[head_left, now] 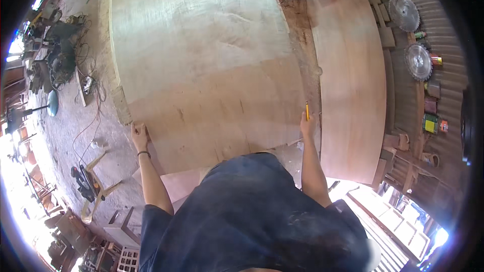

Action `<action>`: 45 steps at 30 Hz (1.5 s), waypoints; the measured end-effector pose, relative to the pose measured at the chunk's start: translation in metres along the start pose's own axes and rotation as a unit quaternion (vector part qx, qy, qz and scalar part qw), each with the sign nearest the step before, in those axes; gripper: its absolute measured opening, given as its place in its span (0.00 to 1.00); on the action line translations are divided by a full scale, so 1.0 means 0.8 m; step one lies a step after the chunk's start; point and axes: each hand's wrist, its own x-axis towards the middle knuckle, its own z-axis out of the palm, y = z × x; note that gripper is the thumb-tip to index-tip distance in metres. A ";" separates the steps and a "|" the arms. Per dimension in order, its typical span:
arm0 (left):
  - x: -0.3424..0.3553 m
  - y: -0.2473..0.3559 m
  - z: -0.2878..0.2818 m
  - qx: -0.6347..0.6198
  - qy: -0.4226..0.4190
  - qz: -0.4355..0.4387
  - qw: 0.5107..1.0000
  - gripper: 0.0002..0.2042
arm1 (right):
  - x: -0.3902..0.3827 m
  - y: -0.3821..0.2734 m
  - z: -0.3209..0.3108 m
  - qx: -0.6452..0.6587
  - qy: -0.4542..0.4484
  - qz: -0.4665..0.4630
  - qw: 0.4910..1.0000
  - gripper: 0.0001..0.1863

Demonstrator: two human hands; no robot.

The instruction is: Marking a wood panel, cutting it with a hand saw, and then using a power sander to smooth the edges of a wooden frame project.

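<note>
A large, pale brown plywood sheet (212, 90) lies flat in front of me, its near edge close to my body. My left hand (139, 137) is closed at the sheet's left edge near the near corner, fingers curled on that edge. At the opposite edge, my right hand (307, 125) is closed around a yellow pencil (307, 111), which points away from me with its dark tip up. Part of the right hand's grip is hidden, so whether it also touches the sheet cannot be made out.
Another long plywood panel (350, 85) stands to the right. Round saw blades (404, 13) and small cans (430, 123) line the corrugated wall. Cables (96, 95), a power tool (84, 181) and a wooden frame piece (98, 191) lie on the floor at left.
</note>
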 end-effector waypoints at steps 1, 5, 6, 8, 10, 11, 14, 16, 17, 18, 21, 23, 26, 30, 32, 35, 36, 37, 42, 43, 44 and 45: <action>0.004 -0.026 -0.005 -0.016 0.027 0.021 0.999 0.34 | 0.001 -0.010 0.001 0.059 -0.006 -0.006 0.998 0.22; 0.010 -0.048 -0.009 -0.054 0.033 0.027 0.998 0.34 | 0.026 -0.035 0.001 0.037 -0.001 -0.002 0.999 0.24; 0.008 -0.045 -0.010 -0.053 0.032 0.026 0.998 0.34 | 0.037 -0.047 0.000 0.037 -0.002 -0.001 0.999 0.24; 0.006 -0.035 -0.011 -0.046 0.022 0.025 0.998 0.33 | 0.068 -0.077 0.001 0.009 0.025 -0.037 0.999 0.25; 0.003 -0.020 -0.013 -0.041 0.014 -0.009 0.999 0.34 | 0.102 -0.119 0.002 0.072 0.040 -0.058 0.995 0.24; 0.003 -0.013 -0.010 -0.039 0.008 -0.042 0.998 0.34 | 0.127 -0.129 0.009 0.129 0.031 -0.078 0.988 0.23; 0.021 -0.047 -0.033 -0.116 -0.008 -0.078 0.990 0.35 | 0.206 -0.150 0.066 0.309 0.025 -0.125 0.943 0.18; 0.006 -0.028 -0.023 -0.113 -0.016 -0.069 0.991 0.35 | 0.207 -0.168 0.071 0.269 -0.007 -0.102 0.958 0.17; 0.001 -0.012 -0.021 -0.114 -0.016 -0.053 0.992 0.34 | 0.211 -0.179 0.066 0.238 -0.038 -0.083 0.967 0.15; 0.002 -0.022 -0.031 -0.086 -0.002 -0.046 0.995 0.34 | 0.212 -0.184 0.072 0.243 -0.042 -0.087 0.965 0.15; 0.003 -0.031 -0.041 -0.092 -0.011 -0.084 0.992 0.34 | 0.213 -0.172 0.091 0.330 -0.048 -0.087 0.939 0.15; -0.003 -0.010 -0.030 -0.100 -0.026 -0.101 0.990 0.34 | 0.217 -0.149 0.088 0.313 -0.050 -0.049 0.947 0.15; -0.007 0.008 -0.044 -0.115 -0.040 -0.124 0.985 0.33 | 0.194 -0.169 0.060 0.309 -0.050 -0.046 0.949 0.13; -0.024 0.032 -0.047 -0.126 -0.033 -0.153 0.980 0.31 | 0.189 -0.195 0.037 0.267 -0.089 -0.002 0.960 0.13; -0.024 0.033 -0.049 -0.124 -0.020 -0.160 0.979 0.33 | 0.178 -0.204 0.030 0.285 -0.097 0.035 0.953 0.15; -0.028 0.054 -0.044 -0.083 -0.025 -0.163 0.983 0.33 | 0.182 -0.188 0.031 0.284 -0.097 0.031 0.953 0.17; -0.034 0.056 -0.051 -0.066 -0.018 -0.153 0.986 0.32 | 0.181 -0.187 0.034 0.284 -0.108 0.030 0.952 0.17; -0.038 0.058 -0.053 -0.080 -0.015 -0.155 0.985 0.32 | 0.182 -0.184 0.038 0.293 -0.102 0.017 0.951 0.17; -0.030 0.034 -0.049 -0.015 -0.083 -0.107 0.991 0.25 | 0.177 -0.198 0.021 0.237 -0.110 -0.003 0.965 0.19; -0.021 0.044 -0.032 -0.111 -0.045 -0.147 0.982 0.22 | 0.193 -0.174 0.018 0.243 -0.095 0.013 0.965 0.19; 0.004 -0.026 -0.055 0.021 -0.052 -0.032 0.998 0.23 | 0.212 -0.157 0.029 0.323 -0.106 -0.028 0.940 0.20; 0.008 -0.045 -0.061 0.113 -0.030 0.111 0.987 0.22 | 0.209 -0.174 0.027 0.276 -0.108 -0.036 0.954 0.19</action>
